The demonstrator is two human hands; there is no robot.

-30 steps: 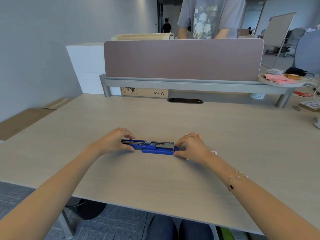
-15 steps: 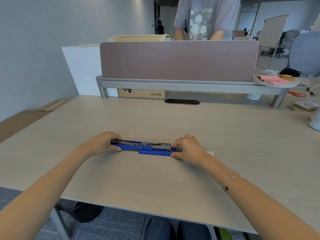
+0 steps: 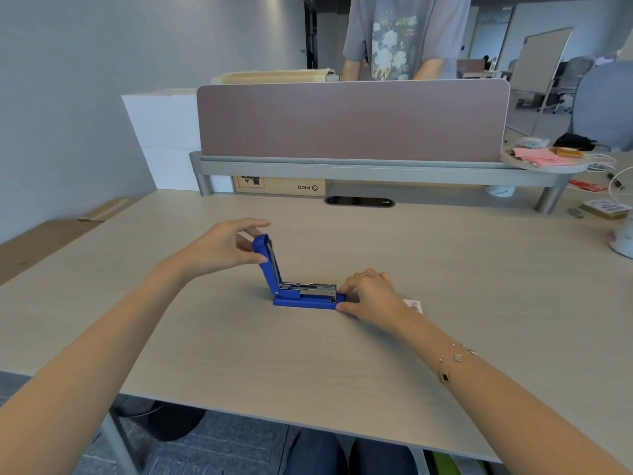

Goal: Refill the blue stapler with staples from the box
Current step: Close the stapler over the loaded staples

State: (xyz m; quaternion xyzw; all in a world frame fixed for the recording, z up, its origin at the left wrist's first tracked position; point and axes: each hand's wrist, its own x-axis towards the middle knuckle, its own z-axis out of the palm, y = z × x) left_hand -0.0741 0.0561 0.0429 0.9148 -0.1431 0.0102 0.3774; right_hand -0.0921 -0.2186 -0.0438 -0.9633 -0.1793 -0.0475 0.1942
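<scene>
The blue stapler (image 3: 301, 299) sits on the light wooden desk (image 3: 342, 354) in front of me. Its top arm (image 3: 269, 265) is raised almost upright on the hinge at the left end, and the metal staple channel lies flat on the base. My left hand (image 3: 222, 248) pinches the tip of the raised arm. My right hand (image 3: 371, 294) holds the right end of the base and channel. A small white box with red print (image 3: 413, 306) peeks out behind my right wrist, mostly hidden.
A mauve divider panel (image 3: 352, 121) on a grey shelf runs across the back of the desk, with a person standing behind it. A cardboard box (image 3: 279, 186) sits under the shelf. Papers, cables and a white object (image 3: 621, 243) lie at the far right.
The stapler lay fully flat between my hands before. My left hand has swung its top arm up from the left to nearly upright. My right hand has stayed on the right end.
</scene>
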